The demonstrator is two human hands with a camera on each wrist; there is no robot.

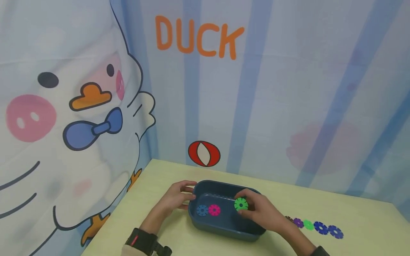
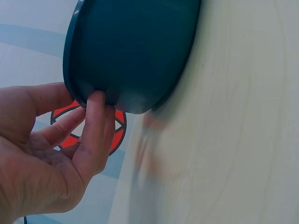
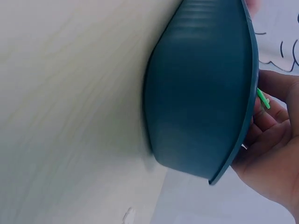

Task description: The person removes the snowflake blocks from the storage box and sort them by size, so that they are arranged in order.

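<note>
A dark blue plastic tray with rounded corners sits on the table. My left hand touches its left end, the fingers spread against the outer wall and rim in the left wrist view. Over the tray's right side, my right hand pinches a green notched disc between thumb and fingers. In the right wrist view only the edge of this green disc shows past the tray wall. A blue notched disc and a pink notched disc lie side by side inside the tray.
Right of the tray, several notched discs form a row on the pale table: a brown one partly hidden by my right hand, a purple one, a light green one and dark blue ones. A printed curtain hangs behind.
</note>
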